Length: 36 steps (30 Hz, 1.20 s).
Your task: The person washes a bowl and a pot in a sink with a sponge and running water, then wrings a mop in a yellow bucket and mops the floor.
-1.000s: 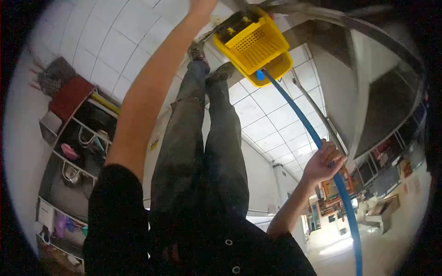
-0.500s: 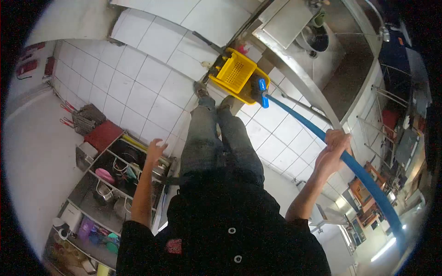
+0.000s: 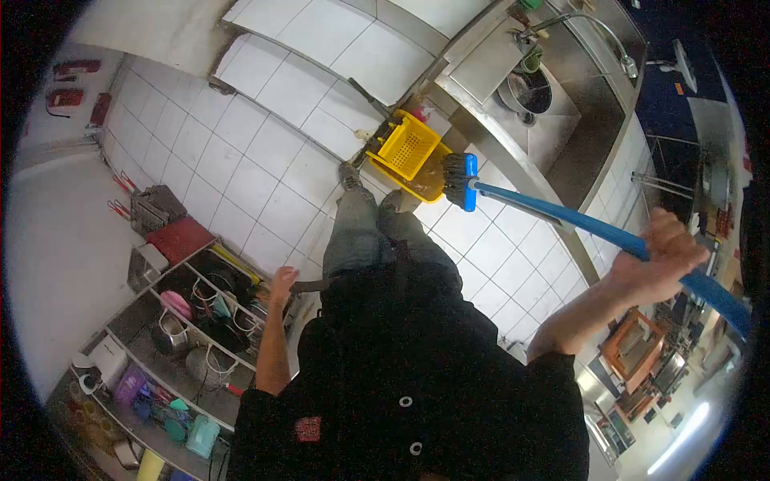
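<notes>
My right hand is wrapped round the blue handle of a mop, out to the right. The mop's blue head with dark strands hangs at the right edge of a yellow wringer bucket, which holds brownish water. My left hand hangs beside my left thigh, near the shelf; its fingers are loosely bent and apart, with nothing seen in them.
A steel sink unit with a pot stands beyond the bucket at the upper right. At the left, a shelf holds pots and containers, with wire fry baskets behind it. White tiles cover the floor.
The mop head has risen out of the bucket to its right edge. My right hand has moved right and up with the handle. My left hand has shifted slightly right and down.
</notes>
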Motion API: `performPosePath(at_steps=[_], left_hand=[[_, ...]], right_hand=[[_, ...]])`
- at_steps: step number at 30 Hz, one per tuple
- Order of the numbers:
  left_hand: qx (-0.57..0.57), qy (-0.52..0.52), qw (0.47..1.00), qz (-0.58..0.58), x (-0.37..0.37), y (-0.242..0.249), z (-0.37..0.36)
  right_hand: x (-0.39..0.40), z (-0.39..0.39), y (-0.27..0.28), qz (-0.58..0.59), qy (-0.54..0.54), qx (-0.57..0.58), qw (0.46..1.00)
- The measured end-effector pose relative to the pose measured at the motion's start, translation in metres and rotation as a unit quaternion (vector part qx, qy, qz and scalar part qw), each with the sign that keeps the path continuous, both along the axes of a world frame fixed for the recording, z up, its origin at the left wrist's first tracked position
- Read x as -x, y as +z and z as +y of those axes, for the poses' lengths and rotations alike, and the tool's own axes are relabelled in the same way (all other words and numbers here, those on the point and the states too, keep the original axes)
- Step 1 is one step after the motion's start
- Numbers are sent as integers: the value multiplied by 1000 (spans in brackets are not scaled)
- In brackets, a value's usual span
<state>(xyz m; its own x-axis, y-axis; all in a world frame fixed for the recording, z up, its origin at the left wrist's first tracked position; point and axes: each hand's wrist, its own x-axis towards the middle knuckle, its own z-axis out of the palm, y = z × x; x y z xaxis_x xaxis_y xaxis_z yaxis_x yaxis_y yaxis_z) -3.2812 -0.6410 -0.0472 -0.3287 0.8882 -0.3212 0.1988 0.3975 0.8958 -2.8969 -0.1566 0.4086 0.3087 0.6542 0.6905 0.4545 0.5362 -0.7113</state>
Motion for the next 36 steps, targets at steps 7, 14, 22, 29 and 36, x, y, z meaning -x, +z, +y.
performPosePath(at_steps=[7, 14, 22, 29, 36], left_hand=[[294, 103, 946, -89, -35, -21, -19], [203, 126, 967, -83, -38, 13, 9], [241, 184, 952, -36, 18, 65, 60], [99, 179, 979, -19, 62, 171, 219], [-154, -11, 988, -13, -23, 322, 418]], right_hand=[[-46, 27, 54, 98, 193, -11, 976], [22, 33, 40, 80, 55, 26, 995], [64, 50, -76, 76, 158, 156, 972], [71, 59, -75, -39, 367, 194, 909], [76, 57, -33, 143, 400, 143, 894]])
